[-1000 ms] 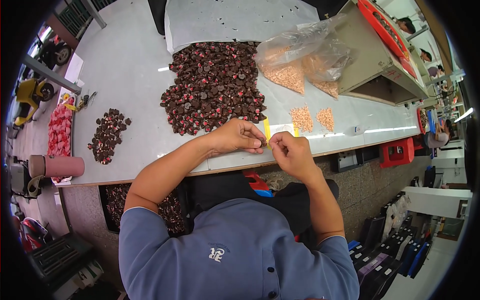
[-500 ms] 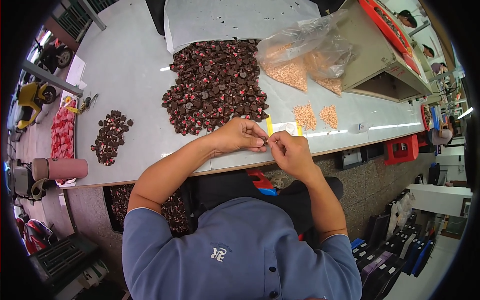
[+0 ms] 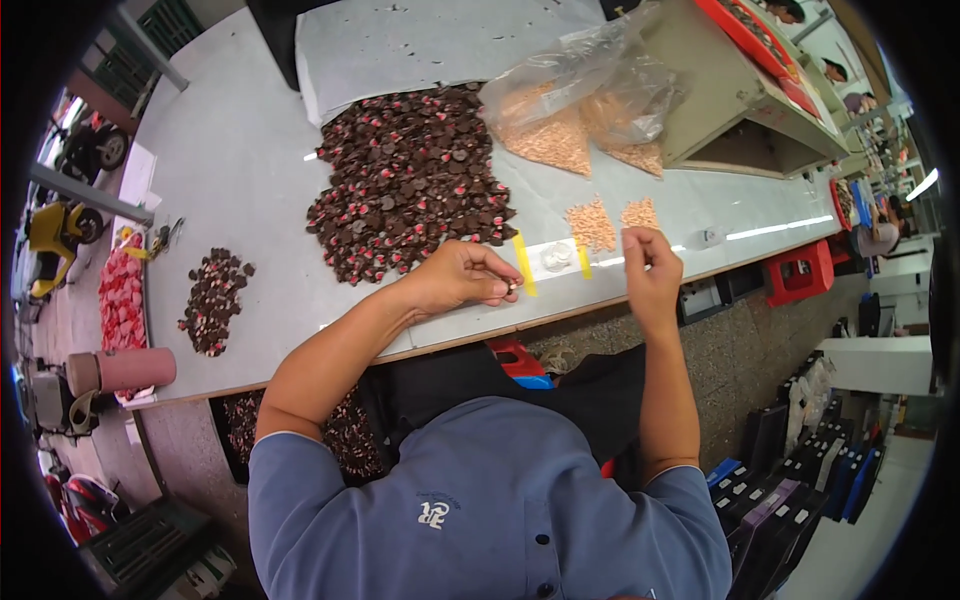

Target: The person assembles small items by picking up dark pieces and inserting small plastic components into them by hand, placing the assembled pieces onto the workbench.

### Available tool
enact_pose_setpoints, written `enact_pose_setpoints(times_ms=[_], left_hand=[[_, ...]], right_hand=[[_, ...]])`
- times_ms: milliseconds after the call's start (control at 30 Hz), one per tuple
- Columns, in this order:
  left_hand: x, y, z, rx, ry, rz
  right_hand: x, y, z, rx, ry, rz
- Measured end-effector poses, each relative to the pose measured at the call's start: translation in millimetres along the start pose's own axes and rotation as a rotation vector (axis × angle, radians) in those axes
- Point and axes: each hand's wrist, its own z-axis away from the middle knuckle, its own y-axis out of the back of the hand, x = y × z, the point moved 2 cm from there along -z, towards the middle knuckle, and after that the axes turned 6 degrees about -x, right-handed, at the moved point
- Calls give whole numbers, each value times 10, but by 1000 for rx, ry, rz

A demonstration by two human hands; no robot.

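My left hand [image 3: 460, 276] is closed, thumb and fingers pinching a small dark brown piece [image 3: 513, 287] with a pale spot on it. It hovers over the table's near edge, just in front of a big heap of dark brown pieces with red and pink parts [image 3: 410, 180]. My right hand [image 3: 654, 275] is at the near side of a small pile of beige bits [image 3: 638, 212], fingers curled and tips together; whatever they hold is too small to make out. A second beige pile [image 3: 592, 224] lies just left of it. Between my hands, a white round patch [image 3: 557, 257] sits between yellow tape strips.
Clear plastic bags of beige bits [image 3: 548, 140] lie beyond the piles, beside a grey-green metal box [image 3: 740, 110]. At the left are a smaller dark heap [image 3: 216, 300], a tray of pink-red pieces [image 3: 122, 300] and a pink flask [image 3: 135, 369]. A red stool [image 3: 800, 273] stands right of the table.
My right hand has left my left hand and moved right to the beige pile. My left hand keeps the dark piece, almost in place. The whole view has shifted slightly.
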Motion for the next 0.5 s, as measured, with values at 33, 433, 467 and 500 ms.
enact_pose_setpoints(times_ms=[33,433,467,500], left_hand=[[-1,-6,-5,6,12,-38],[-23,23,7,11,24,25],[-13,24,1,13,32,25],[-21,30,4,19,32,24]], right_hand=[[171,191,-46,35,-100,51],[480,514,-91,-134,-129,556],[492,500,-111,-134,-128,552],[505,479,-126,-131,-99,581]])
